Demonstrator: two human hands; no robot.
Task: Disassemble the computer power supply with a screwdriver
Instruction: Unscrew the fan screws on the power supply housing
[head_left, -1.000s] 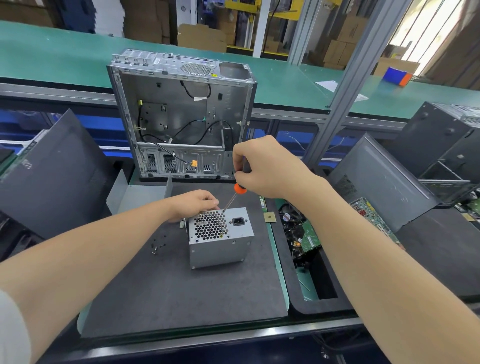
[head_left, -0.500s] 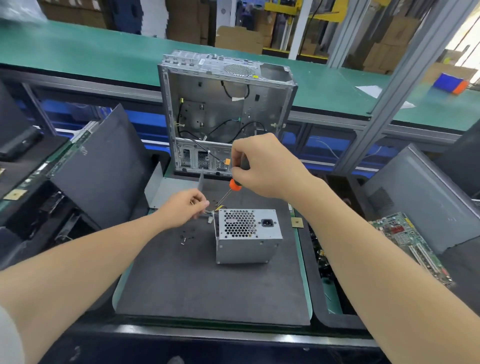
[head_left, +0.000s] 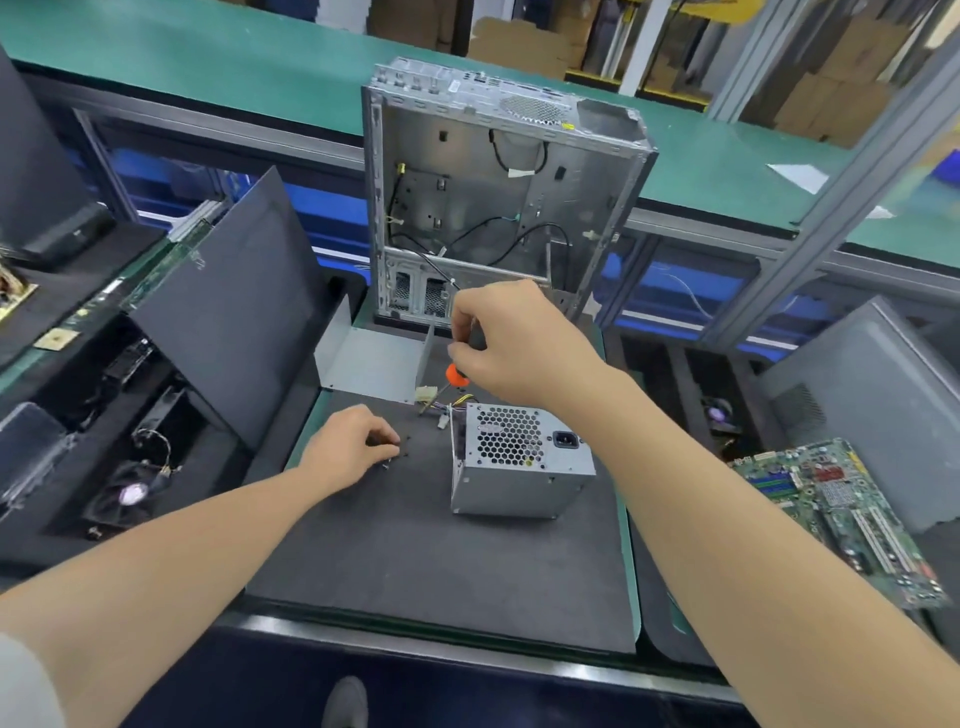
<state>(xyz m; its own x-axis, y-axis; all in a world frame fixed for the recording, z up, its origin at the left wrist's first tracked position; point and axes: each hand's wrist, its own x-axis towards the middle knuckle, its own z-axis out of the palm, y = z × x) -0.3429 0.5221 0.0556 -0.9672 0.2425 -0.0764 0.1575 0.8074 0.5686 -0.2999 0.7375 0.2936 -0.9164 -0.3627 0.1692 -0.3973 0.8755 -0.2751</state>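
The grey metal power supply (head_left: 519, 467) stands on the dark mat (head_left: 415, 561), honeycomb fan grille and power socket facing up, with its cable bundle (head_left: 441, 405) trailing off the far left corner. My right hand (head_left: 514, 345) grips a screwdriver (head_left: 457, 375) with an orange collar. It is held above the supply's far left corner, with the shaft pointing down toward the cables. My left hand (head_left: 353, 447) rests on the mat left of the supply and pinches a small dark screw over a few loose screws (head_left: 387, 462).
An empty computer case (head_left: 498, 192) stands upright behind the mat, a bent grey metal plate (head_left: 371, 361) in front of it. A dark side panel (head_left: 228, 306) leans at the left above a bin with a fan (head_left: 130, 493). A green motherboard (head_left: 841, 514) lies at the right.
My left hand has left the power supply's corner and moved left onto the mat by the loose screws. The right hand has lifted the screwdriver slightly. The view has shifted left.
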